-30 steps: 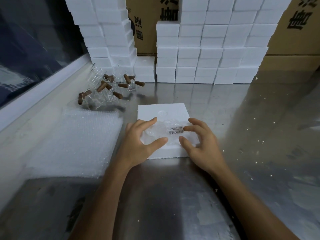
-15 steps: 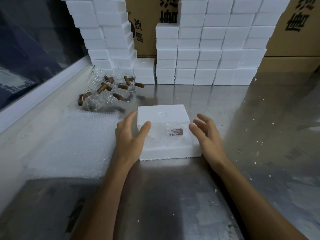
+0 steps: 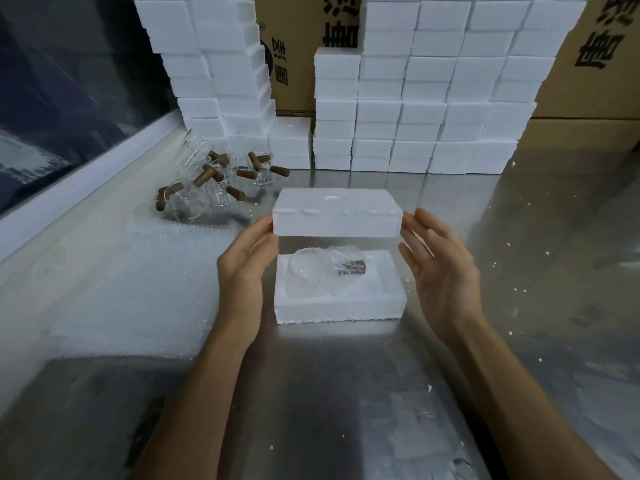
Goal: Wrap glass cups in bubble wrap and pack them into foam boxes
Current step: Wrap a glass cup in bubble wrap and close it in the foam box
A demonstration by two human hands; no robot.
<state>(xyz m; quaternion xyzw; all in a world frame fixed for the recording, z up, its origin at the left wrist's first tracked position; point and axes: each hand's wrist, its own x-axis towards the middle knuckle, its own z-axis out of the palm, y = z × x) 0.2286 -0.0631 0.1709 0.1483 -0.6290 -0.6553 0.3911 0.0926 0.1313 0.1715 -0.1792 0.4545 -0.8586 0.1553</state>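
While the steel bench lies open and bare across its whole near half and off to the right, its far edge is walled in by stacked foam boxes with cardboard cartons behind them, and its left edge runs along a pale ledge below a dark window. Sheets of bubble wrap cover the bench left of centre, reaching nearly to the left forearm. Beyond them, near the foot of the left foam stack, lies a loose cluster of glass cups with brown handles, some tipped over. At centre sits the foam box base, open on top, holding one wrapped cup lying on its side in the recess, its brown handle pointing right. Above it the foam lid hangs level, clear of the base, pinched at its ends: the left hand presses its fingertips to the left end, the right hand, fingers spread, touches the right end.
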